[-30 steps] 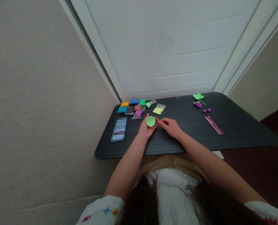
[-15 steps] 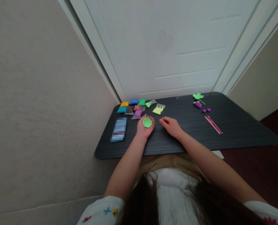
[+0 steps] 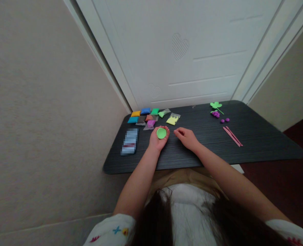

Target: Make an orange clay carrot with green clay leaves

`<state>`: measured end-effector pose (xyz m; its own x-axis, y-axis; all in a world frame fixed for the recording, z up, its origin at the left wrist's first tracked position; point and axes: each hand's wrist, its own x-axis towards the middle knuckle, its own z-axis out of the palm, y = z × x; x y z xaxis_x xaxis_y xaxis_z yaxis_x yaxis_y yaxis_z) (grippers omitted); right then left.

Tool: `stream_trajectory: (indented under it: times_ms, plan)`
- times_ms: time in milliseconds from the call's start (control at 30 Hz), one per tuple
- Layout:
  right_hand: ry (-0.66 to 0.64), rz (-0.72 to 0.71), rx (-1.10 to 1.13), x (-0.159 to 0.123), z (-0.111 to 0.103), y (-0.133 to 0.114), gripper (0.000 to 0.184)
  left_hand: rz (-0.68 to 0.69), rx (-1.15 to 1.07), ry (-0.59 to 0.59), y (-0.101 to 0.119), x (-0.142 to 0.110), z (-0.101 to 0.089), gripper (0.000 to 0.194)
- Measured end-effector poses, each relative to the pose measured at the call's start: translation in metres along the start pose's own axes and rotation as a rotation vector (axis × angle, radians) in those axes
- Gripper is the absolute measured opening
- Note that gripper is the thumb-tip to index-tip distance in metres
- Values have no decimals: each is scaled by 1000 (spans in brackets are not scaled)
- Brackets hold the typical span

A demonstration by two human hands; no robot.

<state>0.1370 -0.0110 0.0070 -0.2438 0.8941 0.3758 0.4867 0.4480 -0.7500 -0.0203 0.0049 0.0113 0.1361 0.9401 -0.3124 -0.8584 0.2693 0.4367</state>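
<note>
A smooth, round light-green disc [image 3: 161, 133] lies on the upturned palm of the open left hand [image 3: 156, 141], while the nearby right hand [image 3: 187, 137] curls loosely, any contents hidden, over the finely streaked dark table [image 3: 264, 143], where pixelation masks a rectangular slab [image 3: 130, 141].

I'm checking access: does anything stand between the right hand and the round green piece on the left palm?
Only the left hand itself, its fingers right of the round green piece; nothing else visible stands between it and the right hand.
</note>
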Motion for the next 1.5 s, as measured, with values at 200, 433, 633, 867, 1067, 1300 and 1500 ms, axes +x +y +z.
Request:
stream_trajectory:
  times_ms: [200,433,633,867,1067,1300,1500]
  plan:
    - [6,-10,-6,-1,1,1,33,24,3,19,1,1,-2,9]
    - [6,-8,-2,-1,0,1,32,53,14,29,1,1,-1,9]
    - [6,-6,-2,-1,0,0,31,70,31,8,0,-2,2,8]
    - [10,-24,15,-2,0,-2,28,71,40,-47,-1,-5,3,12]
    - [3,-112,64,-4,6,-6,26,-18,196,-168,-10,-14,14,27]
    - [6,25,369,3,5,1,22,-81,296,-284,-16,-18,15,31]
    - [7,349,879,7,-5,7,27,-82,293,-277,-15,-13,7,16]
